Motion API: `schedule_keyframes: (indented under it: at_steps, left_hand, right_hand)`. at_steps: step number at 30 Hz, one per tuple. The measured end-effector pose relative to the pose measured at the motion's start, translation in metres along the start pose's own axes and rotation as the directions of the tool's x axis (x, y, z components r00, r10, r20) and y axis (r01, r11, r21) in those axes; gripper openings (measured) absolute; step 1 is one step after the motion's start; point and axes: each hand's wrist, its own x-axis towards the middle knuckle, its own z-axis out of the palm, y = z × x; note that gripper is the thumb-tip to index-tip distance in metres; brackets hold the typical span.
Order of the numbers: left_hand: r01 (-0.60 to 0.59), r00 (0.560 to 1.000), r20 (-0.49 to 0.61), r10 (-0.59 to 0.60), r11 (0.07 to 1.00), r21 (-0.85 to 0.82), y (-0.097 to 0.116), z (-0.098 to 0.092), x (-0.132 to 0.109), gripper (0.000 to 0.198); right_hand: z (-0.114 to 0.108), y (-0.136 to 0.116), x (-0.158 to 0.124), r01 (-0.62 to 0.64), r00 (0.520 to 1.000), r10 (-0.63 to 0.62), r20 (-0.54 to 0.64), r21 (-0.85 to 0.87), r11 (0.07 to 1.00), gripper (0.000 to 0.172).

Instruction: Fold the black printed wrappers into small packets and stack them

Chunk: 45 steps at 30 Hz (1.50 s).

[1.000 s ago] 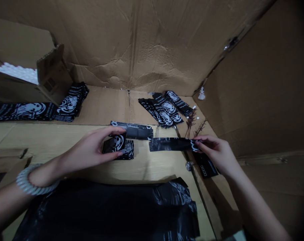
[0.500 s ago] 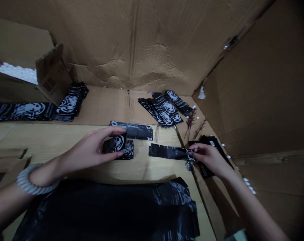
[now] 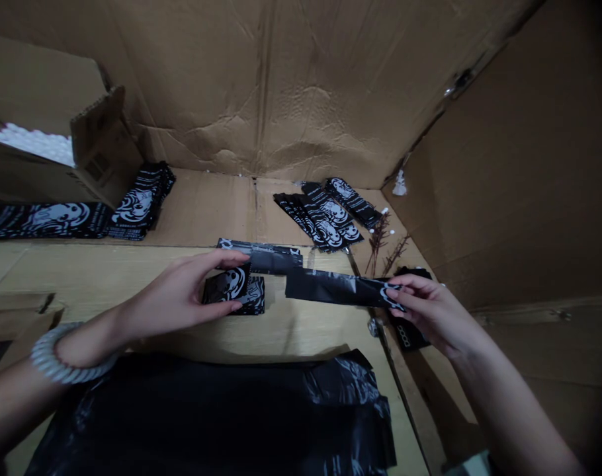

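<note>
Right grip (image 3: 432,307) pinches a black strip (image 3: 331,286) by its right end, the rest extending leftward over the desk (image 3: 274,340); left grip (image 3: 184,287) clasps folded black packets (image 3: 233,283).

Single head-worn view, looking forward and down.
Close above the counter (image 3: 321,337), it faces a cardboard wall (image 3: 186,66) beyond.
</note>
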Motion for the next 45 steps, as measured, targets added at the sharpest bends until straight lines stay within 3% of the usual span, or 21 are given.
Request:
schedule_keyframes:
  at_steps: [4,11,15,18,25,29,32,35,36,38,41,43,45]
  left_hand:
    - [-0.002,1.0,0.005,0.002,1.0,0.005,-0.001,-0.001,-0.001,0.06]
    - [-0.044,0.998,0.051,0.04,0.997,0.07,-0.003,0.001,0.001,0.059]
    - [-0.067,0.994,0.095,0.055,0.989,0.132,-0.005,0.005,0.004,0.052]
    - [-0.059,0.987,0.157,0.038,0.989,0.133,-0.007,0.008,0.007,0.039]
    - [0.039,0.973,0.218,-0.076,0.985,0.168,-0.013,0.009,0.008,0.037]
    - [0.055,0.968,0.234,-0.094,0.984,0.168,-0.013,0.012,0.009,0.035]
    - [0.008,0.976,0.216,-0.041,0.989,0.15,-0.013,0.01,0.009,0.043]
    - [-0.048,0.98,0.198,0.018,0.988,0.147,-0.016,0.003,0.006,0.048]
    - [-0.058,0.981,0.194,0.028,0.987,0.151,-0.017,0.0,0.005,0.047]
    - [-0.077,0.981,0.19,0.046,0.984,0.158,-0.02,-0.004,0.0,0.044]
    - [-0.113,0.976,0.203,0.081,0.982,0.15,-0.027,-0.006,-0.007,0.037]
    - [-0.119,0.975,0.203,0.09,0.984,0.133,-0.031,-0.005,-0.01,0.034]
    - [-0.112,0.979,0.185,0.089,0.986,0.122,-0.035,-0.004,-0.013,0.033]
  right_hand:
    - [0.026,0.0,0.002,-0.007,0.999,0.007,0.04,0.008,1.0,0.047]
    - [0.078,0.017,0.022,0.052,0.957,-0.046,0.286,-0.013,0.999,0.041]
    - [0.1,0.023,0.031,0.023,0.935,-0.023,0.355,0.004,1.0,0.041]
    - [0.109,0.025,0.034,0.042,0.923,-0.038,0.382,-0.002,0.999,0.037]
    - [0.12,0.023,0.029,-0.011,0.93,0.014,0.368,-0.009,1.0,0.036]
    - [0.123,0.018,0.02,-0.043,0.912,0.004,0.411,0.084,0.996,0.044]
    - [0.124,0.019,0.016,-0.009,0.856,-0.047,0.515,0.106,0.994,0.052]
    - [0.124,0.021,0.016,0.262,0.752,-0.178,0.635,-0.04,0.964,0.053]
    - [0.124,0.022,0.016,0.407,0.698,-0.242,0.674,-0.095,0.909,0.054]
    - [0.126,0.023,0.017,0.68,0.561,-0.356,0.747,-0.17,0.713,0.051]
    - [0.133,0.024,0.018,0.892,0.395,-0.426,0.814,-0.228,0.391,0.042]
    - [0.138,0.026,0.02,0.935,0.341,-0.401,0.85,-0.261,0.241,0.04]
    - [0.143,0.029,0.022,0.947,0.32,-0.355,0.878,-0.291,0.135,0.043]
